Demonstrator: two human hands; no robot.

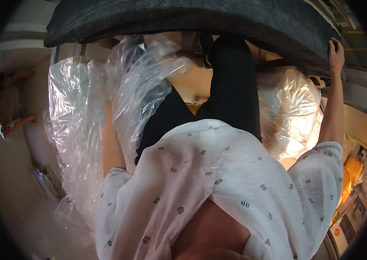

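Head view looks straight down your own front: a white shirt (218, 182) with small dark marks fills the lower half, and dark trousers (231, 86) run up the middle. Across the top edge lies a big dark slab (183, 17), curved by the lens, its surface matt and almost black. Beneath it, on your left, crumpled clear plastic sheeting (84, 112) hangs in a tall bundle, and a second clear plastic bag (287, 112) glows yellowish on your right. At the far right rim sit an orange-yellow packet (351, 171) and some small signs too blurred to make out.

Your right hand (336, 54) is raised on a straight, outstretched arm, its fingers curled over the right-hand edge of the dark slab and gripping it. Your left forearm (111, 147) reaches up behind the plastic sheeting; that hand is hidden there, so you cannot tell whether it is spread or clasping anything.
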